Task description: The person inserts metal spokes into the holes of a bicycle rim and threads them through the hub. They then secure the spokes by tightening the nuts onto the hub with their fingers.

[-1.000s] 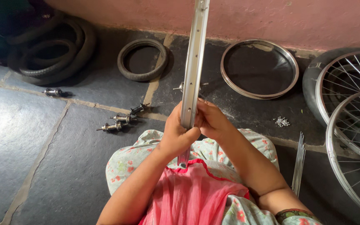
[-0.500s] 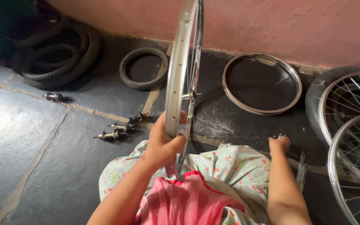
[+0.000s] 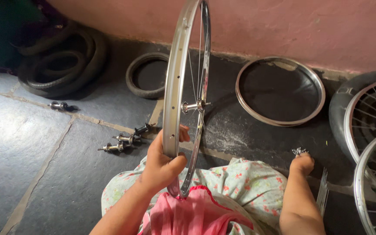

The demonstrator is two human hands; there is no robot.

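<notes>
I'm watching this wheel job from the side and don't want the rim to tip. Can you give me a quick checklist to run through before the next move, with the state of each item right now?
1. Left hand grips the spoked wheel at its lower rim: ok.
2. Wheel stands upright, bottom edge at the lap: ok.
3. Right hand supports the wheel: not ok; it is down on the floor at a small metal part.
4. Hub sits centred in the spokes: ok.
5. Whether the right hand has gripped the part: cannot tell.
6. Loose hubs on the floor lie apart from the wheel: ok.
</notes>
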